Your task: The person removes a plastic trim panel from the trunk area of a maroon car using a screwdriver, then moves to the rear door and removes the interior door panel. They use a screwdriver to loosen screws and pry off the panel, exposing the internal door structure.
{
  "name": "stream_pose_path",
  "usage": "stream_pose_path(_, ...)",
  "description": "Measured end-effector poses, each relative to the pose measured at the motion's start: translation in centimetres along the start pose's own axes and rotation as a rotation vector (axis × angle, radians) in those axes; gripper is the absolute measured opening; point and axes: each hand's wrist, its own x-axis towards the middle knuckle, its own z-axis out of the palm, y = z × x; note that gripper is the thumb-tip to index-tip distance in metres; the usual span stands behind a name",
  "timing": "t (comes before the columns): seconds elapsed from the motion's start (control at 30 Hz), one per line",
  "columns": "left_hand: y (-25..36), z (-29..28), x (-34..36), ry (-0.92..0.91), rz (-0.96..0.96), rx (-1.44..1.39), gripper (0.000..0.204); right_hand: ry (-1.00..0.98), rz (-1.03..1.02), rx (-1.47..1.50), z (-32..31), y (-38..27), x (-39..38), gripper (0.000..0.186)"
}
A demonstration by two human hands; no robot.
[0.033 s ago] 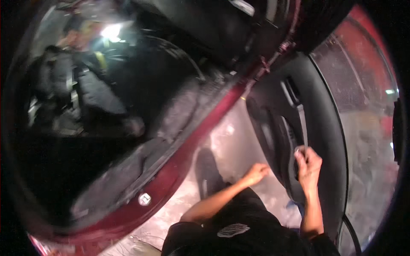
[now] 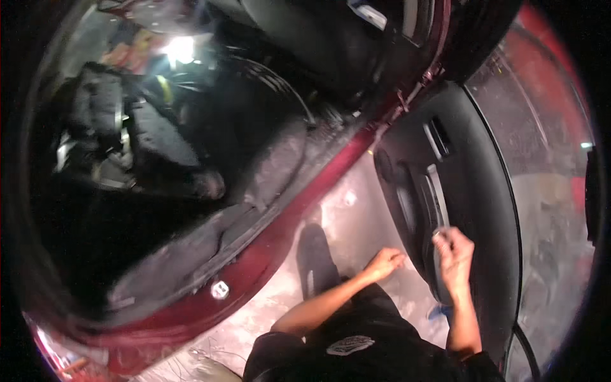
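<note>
My right hand [image 2: 454, 258] is closed round the lower end of a long, flat, pale grey strip [image 2: 438, 196]; its exact kind does not show. The strip points up along the black inner panel [image 2: 484, 210] of an open car door, its upper end below the recess of the inside door handle [image 2: 437, 137]. Beside it runs the panel's moulded armrest and pocket [image 2: 407, 197]. Left of the door, my left hand [image 2: 386, 262] hangs over the floor with its fingers curled in; nothing shows in it.
To the left lies the dark cabin of the red car, bounded by its sill [image 2: 267, 254]. A bright lamp [image 2: 179, 49] shines inside, near a dark seat [image 2: 102, 108]. The door's hinge side [image 2: 428, 76] is at the top. My shoe [image 2: 317, 254] stands on the pale floor [image 2: 347, 204].
The strip's upper end has come away from the handle recess, downward and slightly left. My right hand has shifted a little left and down. My left hand stays closed, almost in place.
</note>
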Motion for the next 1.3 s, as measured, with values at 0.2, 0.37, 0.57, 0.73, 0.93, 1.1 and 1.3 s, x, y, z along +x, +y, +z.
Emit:
stream_pose_path(0.2, 4.3, 2.6, -9.7, 0.132, 0.062, -0.564, 0.038, -0.293, 0.146, 0.222, 5.2, 6.1, -9.9, 0.019)
stream_pose_path(0.37, 2.8, 7.2, -15.3, 0.157, 0.013, -0.788, 0.036, -0.333, 0.126, 0.216, 4.1, 4.1, -15.3, 0.031)
stream_pose_path(0.57, 1.5, 8.8, -21.0, 0.096, -0.043, -0.925, 0.025, -0.353, -0.136, 0.044, 4.4, 4.9, -19.6, 0.031)
stream_pose_path(0.73, 0.5, 8.4, -24.6, 0.174, -0.113, -0.898, 0.019, -0.391, -0.156, 0.111, 5.2, 2.7, -23.1, 0.024)
stream_pose_path(0.93, 0.3, 7.1, -31.2, 0.254, -0.085, -0.758, 0.02, -0.429, -0.038, 0.275, 7.3, -0.2, -28.9, 0.02)
stream_pose_path(1.1, -0.6, 4.6, -38.3, 0.424, -0.06, -0.769, 0.021, -0.445, -0.035, 0.265, 11.0, -1.9, -32.5, 0.021)
stream_pose_path(1.3, -1.8, 1.1, -43.4, 0.643, -0.062, -0.837, 0.022, -0.589, 0.158, 0.534, 13.9, -4.3, -31.9, 0.025)
